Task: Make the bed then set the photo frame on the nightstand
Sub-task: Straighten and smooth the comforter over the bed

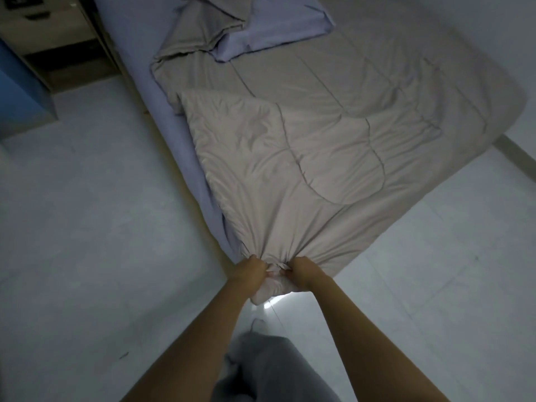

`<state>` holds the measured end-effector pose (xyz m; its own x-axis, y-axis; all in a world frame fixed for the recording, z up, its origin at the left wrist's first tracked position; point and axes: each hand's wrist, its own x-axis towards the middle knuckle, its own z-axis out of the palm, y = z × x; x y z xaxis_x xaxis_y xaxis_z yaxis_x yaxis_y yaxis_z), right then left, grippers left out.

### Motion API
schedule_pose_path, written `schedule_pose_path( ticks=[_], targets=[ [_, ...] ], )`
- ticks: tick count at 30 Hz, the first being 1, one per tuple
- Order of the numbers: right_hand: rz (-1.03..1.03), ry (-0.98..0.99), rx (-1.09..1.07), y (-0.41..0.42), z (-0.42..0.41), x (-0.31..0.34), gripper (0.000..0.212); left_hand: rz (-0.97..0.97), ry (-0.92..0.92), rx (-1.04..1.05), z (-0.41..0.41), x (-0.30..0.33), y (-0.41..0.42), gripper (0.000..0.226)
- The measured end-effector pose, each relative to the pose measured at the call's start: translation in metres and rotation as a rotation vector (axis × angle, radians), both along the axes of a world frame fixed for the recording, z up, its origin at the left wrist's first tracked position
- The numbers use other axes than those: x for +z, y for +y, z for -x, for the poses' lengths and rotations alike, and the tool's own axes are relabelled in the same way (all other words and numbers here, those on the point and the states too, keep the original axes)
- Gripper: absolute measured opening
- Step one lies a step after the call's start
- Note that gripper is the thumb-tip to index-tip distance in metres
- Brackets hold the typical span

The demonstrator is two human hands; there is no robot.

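While both hands are bunched on one corner of the beige quilt (304,158) at the foot end of the bed (136,53), the step in hand looks like drawing the quilt flat over the mattress. The left hand (251,271) and the right hand (301,271) are each closed tight on gathered fabric, almost touching each other, with a wad of quilt hanging below them past the bed's foot corner.

A fold lies doubled back across the quilt near the bed's left edge, and the lilac sheet (185,158) shows bare along that side. To do this well, I judge the hands should spread apart along the foot edge before pulling, so the tension runs evenly and the fold opens rather than dragging into a rope. A low, level pull toward the foot should serve best, followed by a shift toward the left edge.

At the head end the pillow (278,27) lies partly under rumpled quilt. The nightstand (49,36) stands beside the head of the bed; the photo frame I cannot make out.
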<state>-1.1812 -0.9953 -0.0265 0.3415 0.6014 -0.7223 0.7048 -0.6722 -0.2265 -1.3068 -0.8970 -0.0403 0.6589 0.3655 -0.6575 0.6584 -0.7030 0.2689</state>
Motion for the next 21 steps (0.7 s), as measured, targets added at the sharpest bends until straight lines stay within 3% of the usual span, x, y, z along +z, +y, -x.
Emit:
schedule_pose_path(
  ticks=[11,16,21],
  targets=[
    [0.053,0.040,0.081,-0.106,-0.002,0.004,0.045,0.072,0.061,0.103,-0.002,0.010,-0.110,0.041],
    [0.109,0.134,0.147,-0.135,-0.025,0.007,0.043,0.028,0.165,0.065,-0.020,0.019,-0.137,0.038],
    [0.176,0.097,0.235,-0.158,-0.044,0.011,0.055,-0.053,0.222,0.050,-0.023,0.025,-0.155,0.033]
  ],
)
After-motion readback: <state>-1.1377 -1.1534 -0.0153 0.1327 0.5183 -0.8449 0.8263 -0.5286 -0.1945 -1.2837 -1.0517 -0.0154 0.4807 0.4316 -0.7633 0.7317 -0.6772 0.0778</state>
